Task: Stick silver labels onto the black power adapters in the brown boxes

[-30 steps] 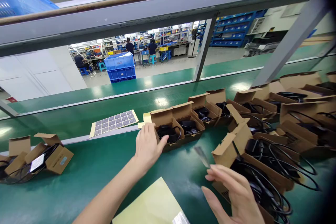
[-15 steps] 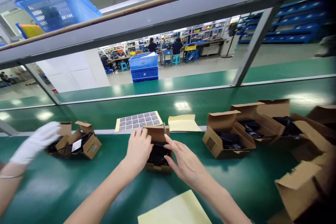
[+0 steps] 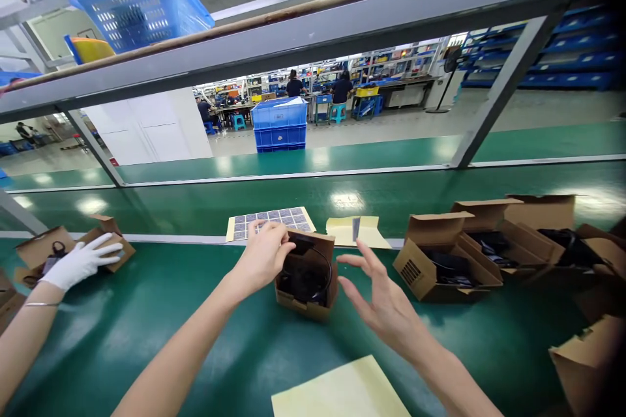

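Observation:
An open brown cardboard box (image 3: 306, 311) stands in front of me with a black cable and other black items inside. My left hand (image 3: 264, 254) is closed at its upper left, gripping a flat black device (image 3: 300, 243) whose kind I cannot make out. To the right of the box hovers my right hand (image 3: 386, 293), thumb and fingers apart, carrying a small grey sticker label (image 3: 356, 228) at the tip of its index finger. Behind the box lies a sheet of printed labels (image 3: 274, 216), with a pale yellow backing sheet (image 3: 335, 232) beside it.
Several open boxes with black contents, one a brown box (image 3: 415, 273), stand to the right. At left, a co-worker's white-gloved hand (image 3: 81, 264) is over another box (image 3: 46, 241). A yellow sheet (image 3: 337, 391) lies at the front. A metal shelf frame (image 3: 293, 19) crosses above, bearing a blue basket (image 3: 147, 6).
My right hand has drawn back rightward from the box with the label. My left hand now raises the black device at the box's edge. The co-worker's boxes have shifted left.

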Action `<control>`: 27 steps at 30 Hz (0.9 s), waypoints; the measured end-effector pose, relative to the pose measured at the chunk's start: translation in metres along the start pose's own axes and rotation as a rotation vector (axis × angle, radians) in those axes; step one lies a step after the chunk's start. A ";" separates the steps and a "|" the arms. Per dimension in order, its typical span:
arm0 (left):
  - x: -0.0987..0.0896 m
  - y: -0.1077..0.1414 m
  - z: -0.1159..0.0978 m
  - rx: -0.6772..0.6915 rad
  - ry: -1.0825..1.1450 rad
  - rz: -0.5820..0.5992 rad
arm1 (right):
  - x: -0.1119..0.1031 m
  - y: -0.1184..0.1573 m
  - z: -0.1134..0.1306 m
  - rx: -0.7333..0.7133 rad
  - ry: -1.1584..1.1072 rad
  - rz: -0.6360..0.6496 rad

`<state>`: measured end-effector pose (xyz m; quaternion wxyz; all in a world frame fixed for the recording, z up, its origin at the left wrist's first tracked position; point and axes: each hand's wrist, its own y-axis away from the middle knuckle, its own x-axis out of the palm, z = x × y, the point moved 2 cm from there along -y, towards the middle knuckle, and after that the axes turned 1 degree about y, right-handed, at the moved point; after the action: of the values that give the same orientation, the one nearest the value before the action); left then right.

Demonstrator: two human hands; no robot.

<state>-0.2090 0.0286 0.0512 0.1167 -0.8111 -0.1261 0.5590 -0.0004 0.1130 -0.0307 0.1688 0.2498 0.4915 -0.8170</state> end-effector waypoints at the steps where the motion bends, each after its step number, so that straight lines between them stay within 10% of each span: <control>1: -0.009 0.000 -0.005 0.013 0.009 -0.025 | -0.003 -0.009 0.005 0.009 -0.028 -0.029; 8: -0.034 -0.005 -0.018 0.083 0.261 -0.011 | -0.020 -0.070 0.035 0.124 -0.345 0.060; 13: -0.013 0.011 -0.029 -0.135 0.251 -0.329 | -0.016 -0.068 0.052 0.271 -0.239 -0.130; 20: 0.012 0.015 -0.032 -0.479 1.193 0.222 | -0.013 -0.041 0.075 0.030 0.037 0.035; 24: -0.009 0.009 -0.025 -0.343 0.928 0.338 | -0.035 -0.063 0.064 -0.048 -0.071 0.080; 27: -0.025 0.012 -0.031 -0.074 0.601 0.198 | -0.033 -0.075 0.051 -0.074 -0.202 0.319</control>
<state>-0.1874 0.0074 0.0795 0.0644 -0.9521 -0.0267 0.2979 -0.0246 0.1035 0.0621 0.3539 0.2351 0.4561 -0.7820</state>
